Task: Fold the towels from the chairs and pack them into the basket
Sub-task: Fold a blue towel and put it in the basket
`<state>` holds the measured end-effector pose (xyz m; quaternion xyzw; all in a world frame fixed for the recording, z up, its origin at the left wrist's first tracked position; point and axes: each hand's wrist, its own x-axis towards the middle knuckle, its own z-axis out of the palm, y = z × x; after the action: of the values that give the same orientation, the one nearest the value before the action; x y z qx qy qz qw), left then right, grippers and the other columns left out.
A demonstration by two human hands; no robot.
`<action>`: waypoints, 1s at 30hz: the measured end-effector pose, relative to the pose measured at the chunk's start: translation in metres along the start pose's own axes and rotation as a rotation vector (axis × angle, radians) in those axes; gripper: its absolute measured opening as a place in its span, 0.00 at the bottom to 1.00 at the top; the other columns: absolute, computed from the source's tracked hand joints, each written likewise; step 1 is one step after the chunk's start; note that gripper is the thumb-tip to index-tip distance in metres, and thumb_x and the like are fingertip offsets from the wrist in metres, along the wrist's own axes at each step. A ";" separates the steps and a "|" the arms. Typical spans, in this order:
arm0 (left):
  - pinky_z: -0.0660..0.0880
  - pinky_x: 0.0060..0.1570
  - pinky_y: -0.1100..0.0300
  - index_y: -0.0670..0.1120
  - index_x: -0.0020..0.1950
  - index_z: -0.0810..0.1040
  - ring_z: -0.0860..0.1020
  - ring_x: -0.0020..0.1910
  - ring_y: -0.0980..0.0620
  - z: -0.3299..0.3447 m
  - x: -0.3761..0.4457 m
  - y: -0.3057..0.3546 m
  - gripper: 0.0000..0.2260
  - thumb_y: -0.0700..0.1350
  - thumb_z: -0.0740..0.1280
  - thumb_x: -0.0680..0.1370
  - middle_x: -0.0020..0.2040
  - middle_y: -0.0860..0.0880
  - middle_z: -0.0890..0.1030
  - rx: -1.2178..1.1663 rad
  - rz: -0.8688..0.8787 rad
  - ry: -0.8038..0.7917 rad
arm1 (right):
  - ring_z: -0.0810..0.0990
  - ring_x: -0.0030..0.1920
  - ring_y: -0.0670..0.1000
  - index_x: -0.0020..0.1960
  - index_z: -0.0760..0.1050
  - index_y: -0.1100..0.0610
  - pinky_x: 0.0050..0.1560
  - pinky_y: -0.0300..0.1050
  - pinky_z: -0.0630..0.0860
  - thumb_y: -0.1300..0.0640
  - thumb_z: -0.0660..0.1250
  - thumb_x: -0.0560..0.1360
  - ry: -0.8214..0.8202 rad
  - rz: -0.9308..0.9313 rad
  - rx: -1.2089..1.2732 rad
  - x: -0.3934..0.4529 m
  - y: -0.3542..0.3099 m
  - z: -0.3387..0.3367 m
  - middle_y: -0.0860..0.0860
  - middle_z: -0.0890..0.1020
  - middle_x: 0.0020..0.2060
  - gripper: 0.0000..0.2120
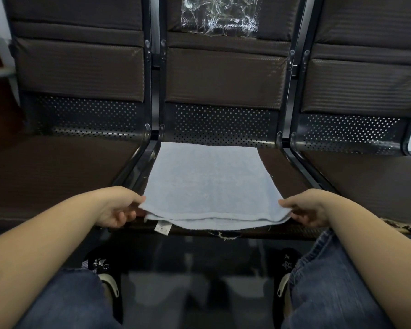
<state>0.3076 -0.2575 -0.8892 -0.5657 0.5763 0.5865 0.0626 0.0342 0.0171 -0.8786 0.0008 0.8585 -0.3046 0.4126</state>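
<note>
A light blue towel [209, 184] lies doubled over on the middle chair seat [285, 176], its two layers meeting at the near edge, where a white label [163, 227] hangs down. My left hand [119, 210] pinches the towel's near left corner. My right hand [306, 211] pinches its near right corner. Both corners are lifted a little off the seat's front edge. No basket is in view.
Three dark brown padded chairs stand in a row on a black metal frame [152, 129]. A crumpled clear plastic sheet [220, 14] lies against the middle backrest. My knees in jeans and dark shoes are below the seat edge.
</note>
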 end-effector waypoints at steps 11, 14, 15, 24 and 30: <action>0.62 0.31 0.63 0.46 0.52 0.77 0.68 0.33 0.54 0.001 0.003 -0.003 0.08 0.46 0.59 0.81 0.40 0.49 0.77 0.011 0.154 -0.089 | 0.71 0.30 0.47 0.39 0.72 0.59 0.28 0.39 0.64 0.54 0.70 0.75 0.051 -0.084 -0.027 0.004 0.003 -0.001 0.51 0.74 0.34 0.11; 0.64 0.29 0.65 0.44 0.50 0.77 0.69 0.31 0.56 -0.004 0.005 -0.007 0.08 0.46 0.61 0.81 0.36 0.49 0.79 0.112 0.057 -0.095 | 0.73 0.31 0.47 0.40 0.71 0.60 0.27 0.39 0.65 0.55 0.69 0.76 0.051 -0.086 -0.039 0.003 0.006 -0.002 0.52 0.73 0.34 0.11; 0.65 0.29 0.66 0.42 0.51 0.78 0.70 0.31 0.56 -0.005 0.004 -0.008 0.09 0.45 0.61 0.81 0.37 0.48 0.81 0.127 0.043 -0.097 | 0.74 0.32 0.47 0.41 0.71 0.60 0.26 0.39 0.66 0.56 0.69 0.76 0.040 -0.080 -0.030 0.002 0.006 -0.002 0.52 0.73 0.34 0.10; 0.81 0.31 0.59 0.36 0.52 0.77 0.82 0.41 0.45 -0.007 0.002 -0.014 0.06 0.37 0.66 0.78 0.43 0.39 0.82 -0.066 0.112 -0.064 | 0.81 0.39 0.51 0.54 0.74 0.64 0.25 0.37 0.77 0.62 0.68 0.76 -0.061 -0.097 0.067 -0.002 0.010 -0.011 0.57 0.80 0.48 0.09; 0.80 0.30 0.61 0.36 0.59 0.76 0.82 0.39 0.47 -0.012 0.002 -0.013 0.11 0.33 0.63 0.78 0.46 0.40 0.82 -0.068 0.209 -0.097 | 0.83 0.35 0.50 0.58 0.74 0.59 0.28 0.39 0.78 0.65 0.65 0.77 -0.140 -0.208 0.075 -0.004 0.012 -0.019 0.56 0.82 0.44 0.10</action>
<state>0.3229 -0.2633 -0.8950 -0.4752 0.6083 0.6357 0.0099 0.0261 0.0380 -0.8733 -0.0938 0.8110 -0.3769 0.4375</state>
